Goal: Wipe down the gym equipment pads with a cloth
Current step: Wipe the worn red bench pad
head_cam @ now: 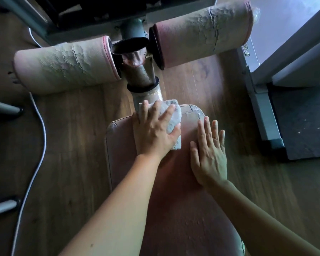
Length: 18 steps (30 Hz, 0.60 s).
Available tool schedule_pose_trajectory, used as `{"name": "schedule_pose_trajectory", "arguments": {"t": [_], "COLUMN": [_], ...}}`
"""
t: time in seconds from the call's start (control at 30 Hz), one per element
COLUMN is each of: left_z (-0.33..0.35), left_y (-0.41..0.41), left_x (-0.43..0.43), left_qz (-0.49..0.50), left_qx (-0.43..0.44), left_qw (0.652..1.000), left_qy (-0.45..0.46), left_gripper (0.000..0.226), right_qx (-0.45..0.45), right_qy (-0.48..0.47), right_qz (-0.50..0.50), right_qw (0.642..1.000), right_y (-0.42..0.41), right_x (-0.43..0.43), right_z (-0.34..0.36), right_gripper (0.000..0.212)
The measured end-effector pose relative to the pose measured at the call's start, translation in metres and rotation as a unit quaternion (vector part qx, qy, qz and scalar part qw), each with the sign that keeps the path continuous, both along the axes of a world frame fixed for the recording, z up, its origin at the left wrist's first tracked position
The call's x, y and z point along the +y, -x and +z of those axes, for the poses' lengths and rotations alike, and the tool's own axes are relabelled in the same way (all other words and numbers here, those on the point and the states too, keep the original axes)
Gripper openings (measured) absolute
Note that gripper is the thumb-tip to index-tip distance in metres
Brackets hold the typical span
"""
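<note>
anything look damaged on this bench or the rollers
Yes. Cracked, peeling covers on the left roller and the right roller. The bench pad is flaking at its far right corner, beside the cloth.

Cloth [171,115] partly under left hand [153,133]. Padded surface [122,145] cut by bottom edge, forearms [129,200] covering much. Cable [44,132] exits bottom.

Ahead of the bench pad [122,145], a metal post [146,93] and two roller pads [63,65] block.
</note>
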<state>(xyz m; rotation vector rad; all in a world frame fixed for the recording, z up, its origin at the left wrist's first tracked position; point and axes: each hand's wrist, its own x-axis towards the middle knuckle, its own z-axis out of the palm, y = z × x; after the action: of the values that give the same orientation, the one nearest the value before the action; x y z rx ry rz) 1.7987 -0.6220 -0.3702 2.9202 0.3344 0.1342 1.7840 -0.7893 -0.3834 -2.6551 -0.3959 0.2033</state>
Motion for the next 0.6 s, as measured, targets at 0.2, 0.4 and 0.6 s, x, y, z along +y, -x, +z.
{"name": "schedule_pose_trajectory", "arguments": {"t": [0.2,0.4,0.6], "left_z": [-0.007,0.002,-0.005], "left_y": [0.057,0.065,0.127], "left_x": [0.073,0.013,0.045], "left_qz": [0.180,0.119,-0.083], "left_qx": [0.004,0.020,0.008], "left_qw": [0.984,0.993,0.996], "left_qy": [-0.011,-0.010,0.014], "left_gripper": [0.051,0.054,0.055], "right_qx": [0.007,0.005,0.000], "right_qy": [0.023,0.035,0.029], "right_qz": [0.102,0.106,0.092], "right_qw": [0.994,0.994,0.995], "right_y": [-0.013,-0.012,-0.004], "right_x": [0.014,0.012,0.012], "right_z": [0.001,-0.001,0.000], "right_gripper": [0.062,0.063,0.062]}}
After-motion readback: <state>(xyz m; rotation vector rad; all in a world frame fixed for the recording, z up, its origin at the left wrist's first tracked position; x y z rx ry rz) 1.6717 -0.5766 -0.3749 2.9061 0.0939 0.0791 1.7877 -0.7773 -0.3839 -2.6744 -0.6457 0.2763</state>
